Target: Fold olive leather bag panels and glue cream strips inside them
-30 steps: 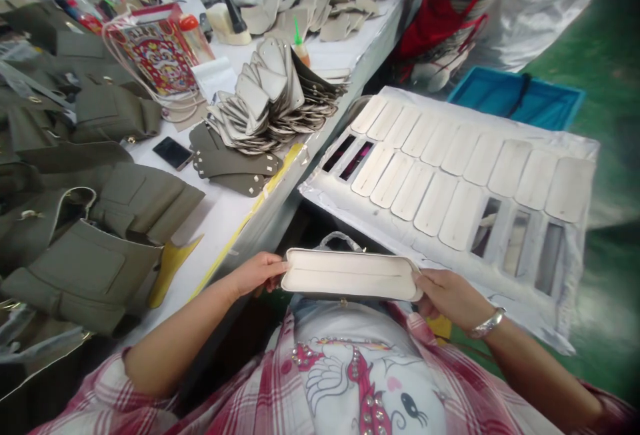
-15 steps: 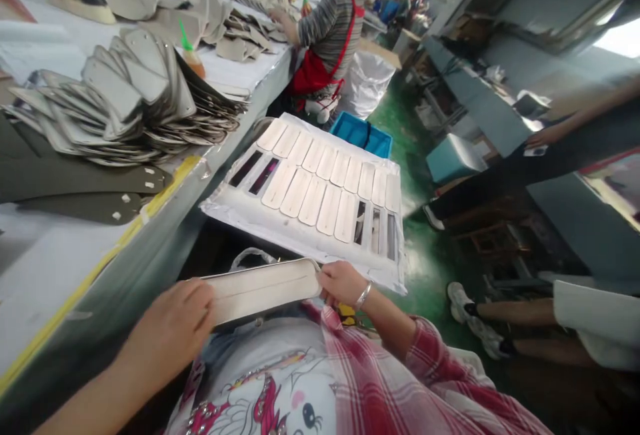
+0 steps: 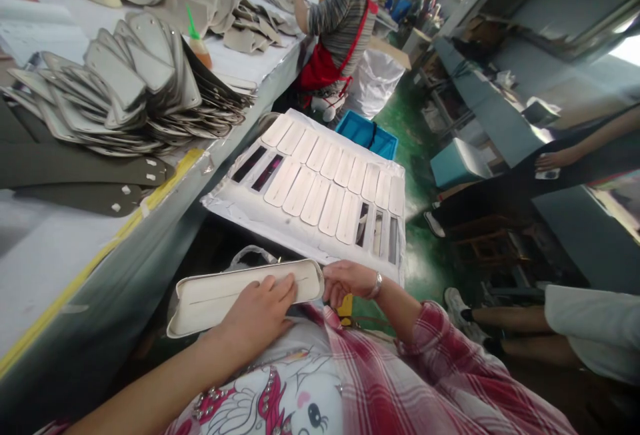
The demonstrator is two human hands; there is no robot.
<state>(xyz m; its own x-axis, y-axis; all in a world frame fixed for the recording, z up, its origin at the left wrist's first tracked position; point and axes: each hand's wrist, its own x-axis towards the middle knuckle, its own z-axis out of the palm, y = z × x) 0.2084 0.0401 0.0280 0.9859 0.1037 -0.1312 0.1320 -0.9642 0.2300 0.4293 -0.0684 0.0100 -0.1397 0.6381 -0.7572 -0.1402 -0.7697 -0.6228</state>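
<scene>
A long cream-coloured piece with a raised edge and a thin line along its middle lies across my lap, tilted up to the right. My left hand rests on its face with the fingers lying flat and slightly spread. At its right end my right hand, with a bracelet on the wrist, pinches the rim with curled fingers. Beyond my hands, a white-covered board carries two rows of similar cream pieces, with dark slots at both ends of the front row.
The table at left, edged with yellow tape, bears stacked grey pieces and a green-tipped bottle. A person in a red apron sits beyond it. A blue crate is behind the board. Other people stand at right.
My left hand has slid right from the piece's left end onto its middle, uncovering that end. My right hand stays at the right end. The view has shifted slightly.
</scene>
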